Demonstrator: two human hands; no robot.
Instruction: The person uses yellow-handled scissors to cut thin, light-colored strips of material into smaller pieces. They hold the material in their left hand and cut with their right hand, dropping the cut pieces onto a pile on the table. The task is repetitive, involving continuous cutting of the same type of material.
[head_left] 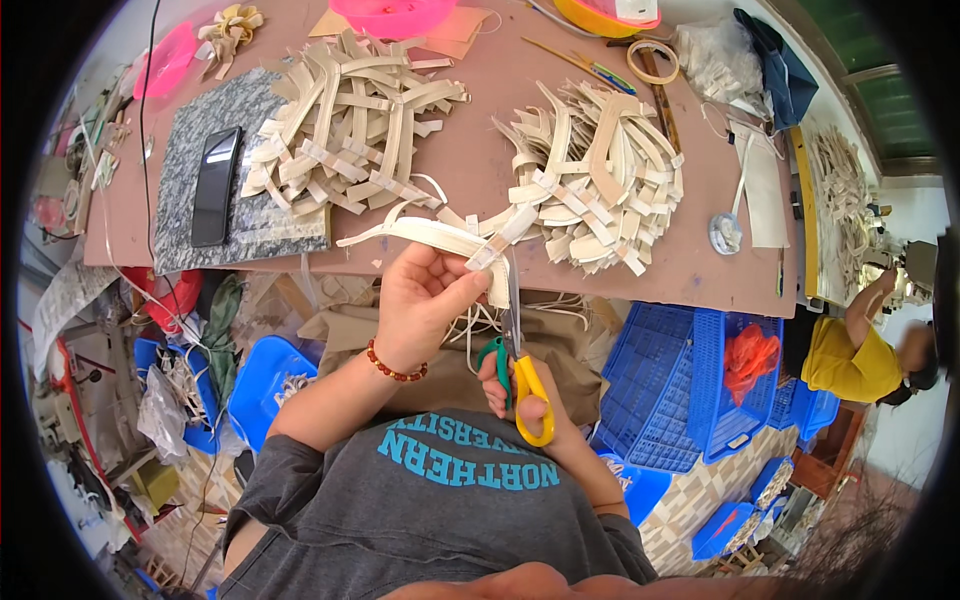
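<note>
My left hand (430,300) pinches a cream fabric strap piece (440,236) with a clear, tape-like band across it, just off the table's front edge. In my right hand (530,397) is a pair of scissors (514,335) with one yellow and one green handle loop. Its blades point up, right beside the strap piece; whether they touch it I cannot tell. Beyond my hands, a heap of similar cream strap pieces (345,120) lies at the left and a second heap (600,180) at the right.
A dark phone (216,187) rests on a grey speckled slab (185,130). Pink basins (392,14) and a tape roll (652,62) lie along the table's (480,100) far side. Blue crates (650,385) stand below at right. Another person in a yellow top (850,358) is farther right.
</note>
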